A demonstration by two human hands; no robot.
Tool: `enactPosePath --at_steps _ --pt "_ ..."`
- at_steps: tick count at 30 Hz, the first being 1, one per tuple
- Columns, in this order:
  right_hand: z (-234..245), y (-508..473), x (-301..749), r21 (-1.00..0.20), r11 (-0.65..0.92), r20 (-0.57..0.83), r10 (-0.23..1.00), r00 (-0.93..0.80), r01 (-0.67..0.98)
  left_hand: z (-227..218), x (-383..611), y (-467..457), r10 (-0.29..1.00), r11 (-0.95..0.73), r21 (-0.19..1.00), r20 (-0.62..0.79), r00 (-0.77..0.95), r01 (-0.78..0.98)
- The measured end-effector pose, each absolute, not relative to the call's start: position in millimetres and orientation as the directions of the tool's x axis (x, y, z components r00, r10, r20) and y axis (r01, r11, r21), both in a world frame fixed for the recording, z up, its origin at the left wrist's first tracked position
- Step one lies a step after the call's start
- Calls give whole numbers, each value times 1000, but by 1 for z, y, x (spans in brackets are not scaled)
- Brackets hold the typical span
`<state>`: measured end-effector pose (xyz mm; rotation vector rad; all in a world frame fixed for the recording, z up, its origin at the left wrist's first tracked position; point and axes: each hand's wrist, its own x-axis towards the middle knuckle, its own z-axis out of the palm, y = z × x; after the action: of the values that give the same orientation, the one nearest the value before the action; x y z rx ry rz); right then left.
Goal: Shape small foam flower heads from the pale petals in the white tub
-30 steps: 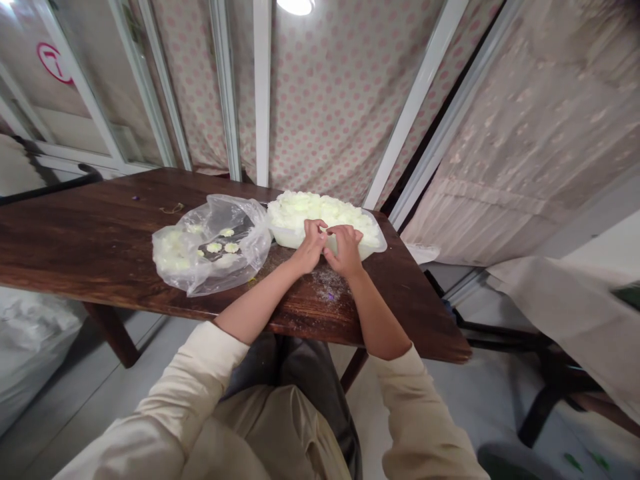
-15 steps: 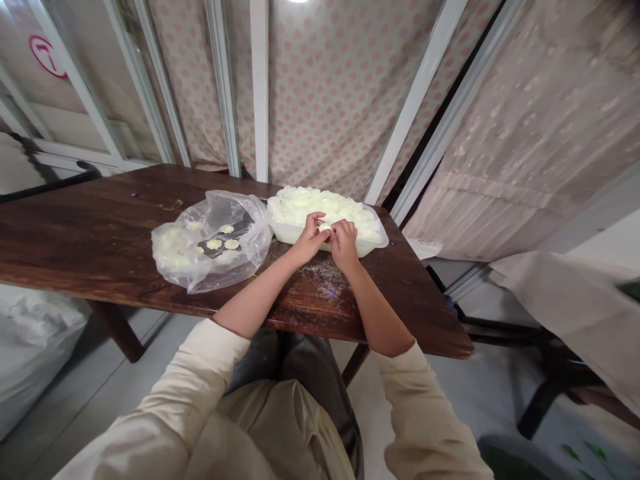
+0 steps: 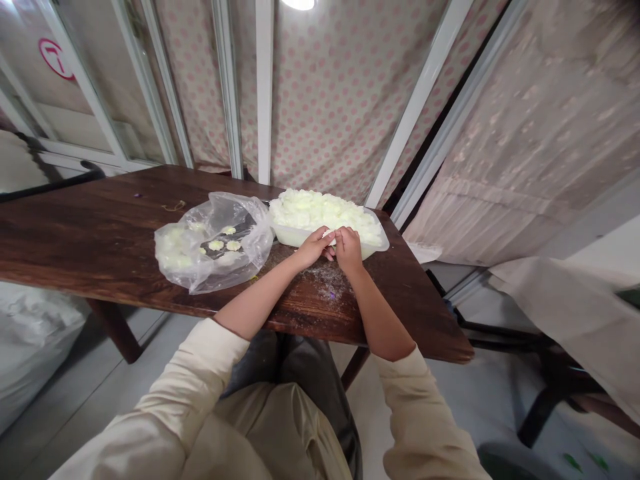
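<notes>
A clear plastic tub (image 3: 293, 235) heaped with pale yellow-white flower pieces (image 3: 320, 208) stands on the dark wooden table (image 3: 90, 233). My left hand (image 3: 313, 245) and my right hand (image 3: 348, 247) meet at the tub's near rim. Both are closed in a pinch on one small white flower piece (image 3: 329, 235) between their fingertips. Left of the tub lies a crumpled clear plastic bag (image 3: 215, 241) with a few of the same pale pieces inside.
White crumbs dust the table (image 3: 327, 288) just in front of my hands. The table's right end (image 3: 453, 340) is close by. Spotted curtains and white window frames rise behind it. A white sack (image 3: 30, 333) sits on the floor at left.
My hands drew together over the tub's near rim and dropped slightly toward the table. The view shifted a little. The bag and the tub stayed put.
</notes>
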<state>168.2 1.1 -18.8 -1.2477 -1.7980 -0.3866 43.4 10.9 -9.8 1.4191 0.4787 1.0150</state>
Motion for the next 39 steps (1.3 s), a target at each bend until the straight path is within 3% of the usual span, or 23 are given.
enactPosePath --at_steps 5,9,13,17,22,27,34,39 --pt "-16 -3 167 -85 358 822 553 -137 930 -9 43 9 804 -167 940 304 511 -298" --pt "-13 -5 165 -42 298 830 542 -133 954 -6 41 6 814 -230 954 297 500 -191" --pt "-10 -5 173 -128 172 845 534 17 977 -3 38 4 826 -275 953 303 476 -130" --pt "-9 -2 185 -270 65 854 476 208 961 -3 38 6 845 -223 957 284 453 -184" --pt "-7 -8 181 -295 196 872 455 179 935 -6 39 7 799 -205 940 322 507 -274" --pt "-5 -17 169 -153 481 820 549 -161 863 -8 39 8 797 -274 930 363 484 -245" --pt "-8 -10 161 -268 558 779 605 -164 785 -8 36 11 831 -291 936 349 432 -197" --pt "-8 -11 159 -265 516 789 602 -124 815 -7 36 12 840 -317 931 364 402 -181"
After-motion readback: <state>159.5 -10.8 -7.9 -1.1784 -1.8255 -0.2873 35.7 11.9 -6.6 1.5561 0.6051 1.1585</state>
